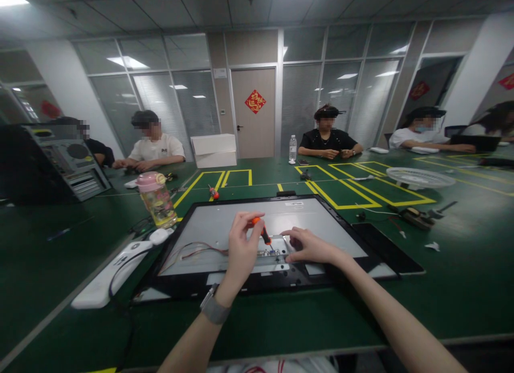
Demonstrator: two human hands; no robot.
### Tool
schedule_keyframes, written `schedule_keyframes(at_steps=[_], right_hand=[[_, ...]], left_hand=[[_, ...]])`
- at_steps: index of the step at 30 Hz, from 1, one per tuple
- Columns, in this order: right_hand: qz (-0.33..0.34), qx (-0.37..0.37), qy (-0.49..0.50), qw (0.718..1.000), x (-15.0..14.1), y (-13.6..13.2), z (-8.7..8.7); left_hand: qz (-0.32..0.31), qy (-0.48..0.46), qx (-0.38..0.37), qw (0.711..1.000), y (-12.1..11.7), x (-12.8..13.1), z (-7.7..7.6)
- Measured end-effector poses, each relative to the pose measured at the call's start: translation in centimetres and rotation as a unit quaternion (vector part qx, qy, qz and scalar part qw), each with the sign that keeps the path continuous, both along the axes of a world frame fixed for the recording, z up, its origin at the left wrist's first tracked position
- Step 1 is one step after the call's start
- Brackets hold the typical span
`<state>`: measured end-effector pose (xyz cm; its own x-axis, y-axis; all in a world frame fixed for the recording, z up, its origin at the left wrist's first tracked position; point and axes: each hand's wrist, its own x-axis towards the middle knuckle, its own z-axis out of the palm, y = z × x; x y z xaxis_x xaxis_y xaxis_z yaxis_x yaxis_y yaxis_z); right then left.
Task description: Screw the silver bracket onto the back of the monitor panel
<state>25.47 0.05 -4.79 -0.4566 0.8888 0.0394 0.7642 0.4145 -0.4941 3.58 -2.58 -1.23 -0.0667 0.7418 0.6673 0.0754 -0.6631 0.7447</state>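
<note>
A flat display panel with a grey metal back and black frame lies on the table. My left hand, a grey-strapped watch on its wrist, grips an orange and black screwdriver. The screwdriver tilts, its tip down at a small circuit board near the panel's front edge; exact tip contact is too small to tell. Thin wires run left from the board. My right hand rests at the board's right end, thumb and forefinger apart, the other fingers curled and partly hidden.
Left of the panel are a white power strip and a pink-lidded bottle. A computer case stands far left. A black phone-like slab and a caliper-like tool lie right. Several people sit across the table.
</note>
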Motion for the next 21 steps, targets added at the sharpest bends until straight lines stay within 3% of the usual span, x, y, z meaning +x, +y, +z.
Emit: schedule_keyframes(at_steps=[5, 10, 16, 21], right_hand=[[0.002, 0.001, 0.003, 1.000, 0.08, 0.10, -0.16], [0.001, 0.001, 0.001, 1.000, 0.07, 0.07, -0.11], [0.000, 0.000, -0.001, 1.000, 0.01, 0.07, -0.15], [0.002, 0.002, 0.005, 1.000, 0.13, 0.20, -0.37]], left_hand=[[-0.052, -0.012, -0.039, 0.998, -0.19, -0.04, 0.18], [-0.016, 0.009, -0.016, 1.000, -0.11, 0.09, -0.11], [-0.030, -0.027, -0.059, 0.997, -0.08, 0.11, -0.20], [0.034, 0.004, -0.026, 0.999, -0.01, 0.12, -0.13]])
